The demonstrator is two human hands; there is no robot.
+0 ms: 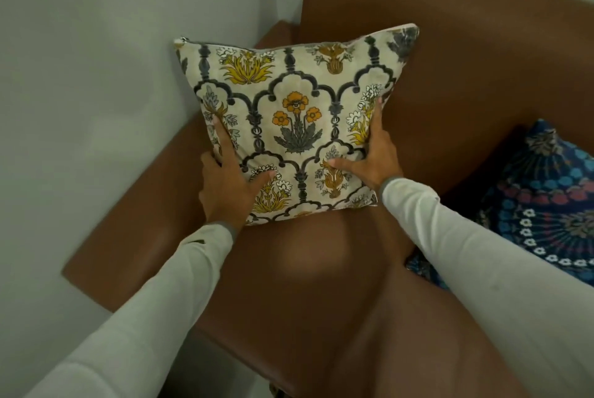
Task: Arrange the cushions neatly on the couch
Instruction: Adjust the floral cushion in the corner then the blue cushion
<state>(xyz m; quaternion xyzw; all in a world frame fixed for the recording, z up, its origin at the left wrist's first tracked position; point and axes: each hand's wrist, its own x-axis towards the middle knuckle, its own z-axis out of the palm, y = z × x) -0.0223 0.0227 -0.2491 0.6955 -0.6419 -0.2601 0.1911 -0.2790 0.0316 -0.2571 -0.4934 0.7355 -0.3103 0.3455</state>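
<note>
A brown leather couch [337, 285] fills most of the view, its backrest rising at the top and its armrest running along the pale wall [96, 76] on the left. Upright in the couch's corner, where backrest meets armrest, stands a cream floral cushion [295, 127] printed with grey arches and yellow and orange flowers; its lower edge sits on the seat and its back leans on the backrest. To the right of that cushion, partly cut off by the frame edge, a dark blue mandala cushion [540, 205] lies on the seat against the backrest.

Both arms wear long pale sleeves. The left hand [229, 182] holds the floral cushion's lower left edge, fingers spread, thumb across the front. The right hand [374, 153] holds its lower right edge the same way, fingers extended upward along the side, thumb pressing the front.
</note>
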